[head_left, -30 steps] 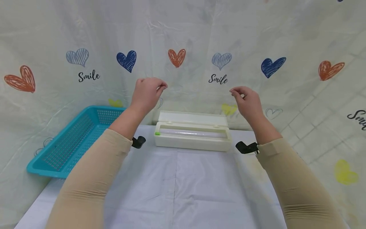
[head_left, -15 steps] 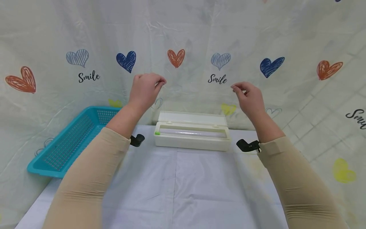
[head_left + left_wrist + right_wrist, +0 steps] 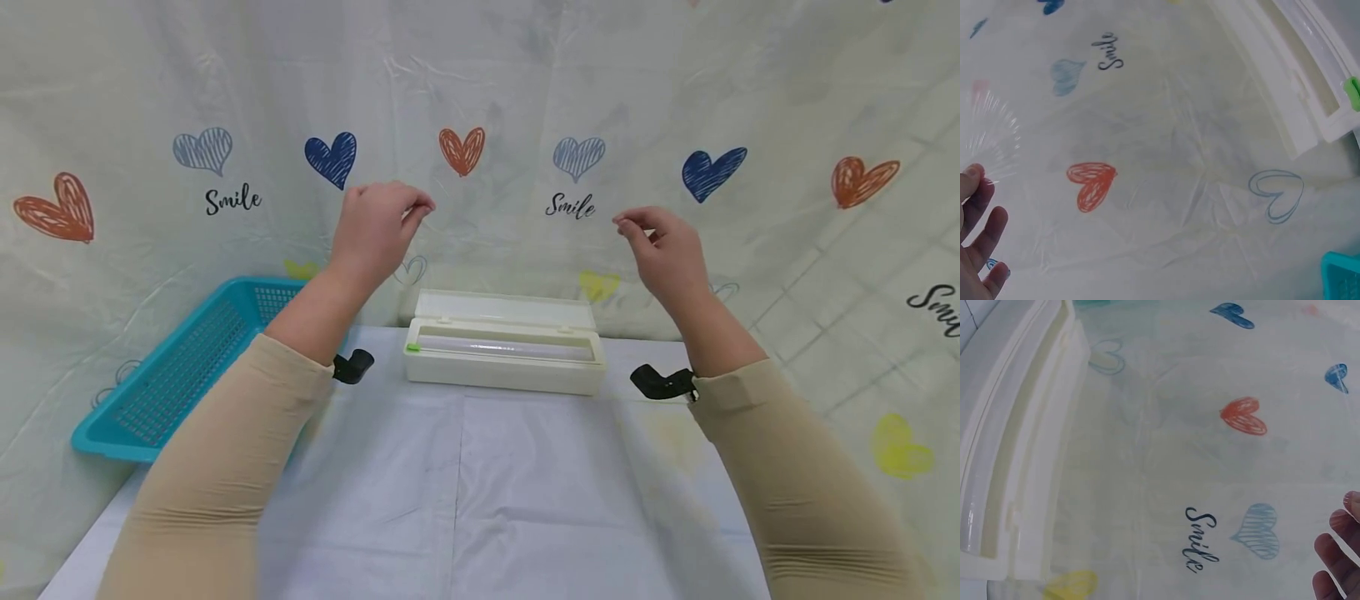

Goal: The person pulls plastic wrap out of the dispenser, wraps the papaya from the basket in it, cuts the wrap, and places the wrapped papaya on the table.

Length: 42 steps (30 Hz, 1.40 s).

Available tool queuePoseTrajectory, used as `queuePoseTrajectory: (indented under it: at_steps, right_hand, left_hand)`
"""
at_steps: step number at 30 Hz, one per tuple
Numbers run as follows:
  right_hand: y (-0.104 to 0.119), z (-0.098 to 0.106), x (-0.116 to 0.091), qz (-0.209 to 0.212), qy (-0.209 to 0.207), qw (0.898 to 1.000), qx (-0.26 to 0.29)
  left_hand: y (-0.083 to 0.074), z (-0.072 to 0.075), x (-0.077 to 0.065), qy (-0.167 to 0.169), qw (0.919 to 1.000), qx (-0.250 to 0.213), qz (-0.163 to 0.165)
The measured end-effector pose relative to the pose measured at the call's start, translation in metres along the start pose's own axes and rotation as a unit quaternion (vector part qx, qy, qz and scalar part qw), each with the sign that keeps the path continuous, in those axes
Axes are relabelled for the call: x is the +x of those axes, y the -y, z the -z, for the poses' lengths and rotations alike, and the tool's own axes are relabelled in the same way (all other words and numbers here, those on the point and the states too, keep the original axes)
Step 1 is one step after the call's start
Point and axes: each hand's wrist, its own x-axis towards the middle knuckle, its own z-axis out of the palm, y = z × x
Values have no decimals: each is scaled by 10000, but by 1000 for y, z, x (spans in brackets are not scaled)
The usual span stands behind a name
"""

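My left hand is raised in front of the wall sheet, thumb and forefinger pinching clear cling film; fine creases fan out from the pinch in the left wrist view. Level with it on the right, my right hand pinches the film's other side between thumb and forefinger. The see-through sheet between the hands barely shows in the head view. Below stands a cream cling film dispenser, its lid tipped back. A roll of film lies inside, and a green slider sits at the left end.
A turquoise plastic basket stands at the left, partly behind my left arm. White cloth covers the table. Close behind the dispenser hangs a pale sheet printed with hearts and lettering.
Both hands have risen a little and moved slightly apart, still pinching the film. The dispenser and the basket have stayed in place.
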Motion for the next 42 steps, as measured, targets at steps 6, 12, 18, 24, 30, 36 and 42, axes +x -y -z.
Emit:
queuePoseTrajectory:
  at_steps: [6,12,18,24,30,36,42]
  right_hand:
    - [4,6,-1,139,-10,9999,-28]
    - [9,13,-3,159,-13,9998,-98]
    - [15,20,-3,205,13,9998,-12]
    - [17,25,-4,128,12,9999,116]
    - [19,34,-16,264,143,9992,259]
    - [21,45,-35,372,527,9975,274]
    - [22,53,-57,467,939,9934,454]
  left_hand:
    - [-2,5,-2,-40,10000,-71,8]
    - [-2,10,-3,-248,9995,-158,-85]
    - [-4,20,-4,-344,9990,-254,-141]
    - [-7,26,-6,-354,9987,-301,-207]
    - [-10,33,-18,-276,9977,-542,-283]
    - [-10,43,-39,43,9948,-818,-608]
    - [-13,53,-66,457,9894,-1014,-934]
